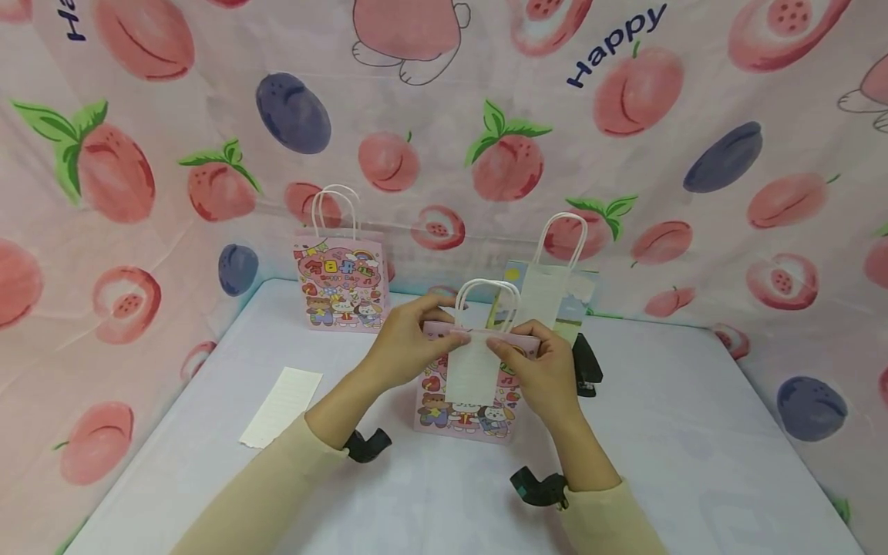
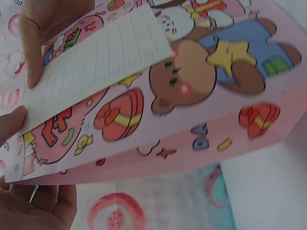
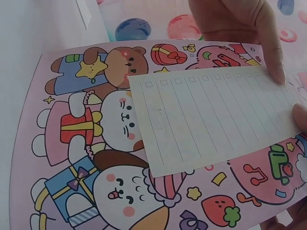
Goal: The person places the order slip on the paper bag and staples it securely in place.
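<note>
A pink cartoon paper gift bag (image 1: 466,420) with white twisted handles (image 1: 489,284) stands at the middle of the table. Against its front lies a lined paper slip (image 1: 474,378), its top at the bag's upper edge. My left hand (image 1: 409,339) pinches slip and bag at the upper left, thumb in front and fingers behind. At the upper right my right hand (image 1: 544,362) pinches them the same way. In the right wrist view the slip (image 3: 201,120) shows ruled lines and small checkboxes, and it partly covers the printed animals.
Another pink gift bag (image 1: 343,285) stands at the back left. Behind my right hand is a landscape-print bag (image 1: 579,293) with a paper slip (image 1: 543,289) on its front. A black stapler (image 1: 586,362) lies beside it. One loose lined slip (image 1: 283,405) rests on the left.
</note>
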Motion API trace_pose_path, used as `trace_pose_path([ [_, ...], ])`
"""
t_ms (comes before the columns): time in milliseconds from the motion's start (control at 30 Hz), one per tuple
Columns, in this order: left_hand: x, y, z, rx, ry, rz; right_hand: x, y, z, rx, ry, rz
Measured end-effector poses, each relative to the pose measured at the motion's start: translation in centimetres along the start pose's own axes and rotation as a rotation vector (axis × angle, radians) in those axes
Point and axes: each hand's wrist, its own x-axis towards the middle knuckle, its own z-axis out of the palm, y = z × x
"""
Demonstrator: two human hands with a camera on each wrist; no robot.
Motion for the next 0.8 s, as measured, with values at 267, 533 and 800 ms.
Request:
trace_pose_path([
  [267,0.2,-1.3,1.3,-0.313,-0.055,-0.127,0.0,0.0,0.0,-0.015,0.004,0.02],
  [533,0.3,-2.5,2.3,-0.384,-0.011,-0.114,0.0,0.0,0.1,-0.002,-0.006,0.024],
  [800,0.4,-2.8,2.9,-0.384,0.03,-0.073,0.0,0.0,0.1,-0.01,0.012,0.0],
])
